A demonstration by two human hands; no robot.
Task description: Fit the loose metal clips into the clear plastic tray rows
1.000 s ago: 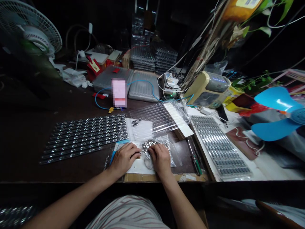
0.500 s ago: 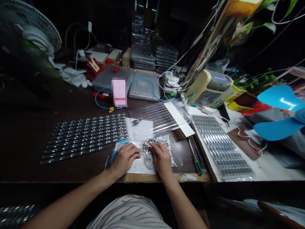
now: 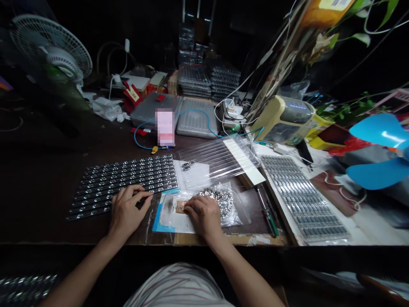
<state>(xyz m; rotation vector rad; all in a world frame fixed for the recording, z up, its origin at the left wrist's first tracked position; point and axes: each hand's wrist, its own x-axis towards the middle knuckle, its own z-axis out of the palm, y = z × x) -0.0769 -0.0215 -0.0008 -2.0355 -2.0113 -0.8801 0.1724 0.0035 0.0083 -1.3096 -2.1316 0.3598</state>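
The tray (image 3: 128, 175) lies near the front edge of the bench (image 3: 35, 204); touch its rim lightly with your curled left hand (image 3: 127, 209). Steady your right hand (image 3: 206, 215), bunched at the pad (image 3: 180, 207); I can't tell if either grips anything.

1. Left: dark tabletop (image 3: 41, 170) gives a low route past the outer end of the black strips (image 3: 124, 181).
2. Between left hand (image 3: 128, 209) and right hand (image 3: 204, 215): passable gap over the flat blue-and-white sheet (image 3: 162, 223).
3. Right hand's right side: bag of metal parts (image 3: 226, 205) in the way, screwdriver (image 3: 268, 213) beyond it.
4. Ahead: clear tubes (image 3: 217, 161) span the middle; pass above.
5. Behind strips: phone (image 3: 165, 128), looped blue cable (image 3: 209, 121) obstruct.
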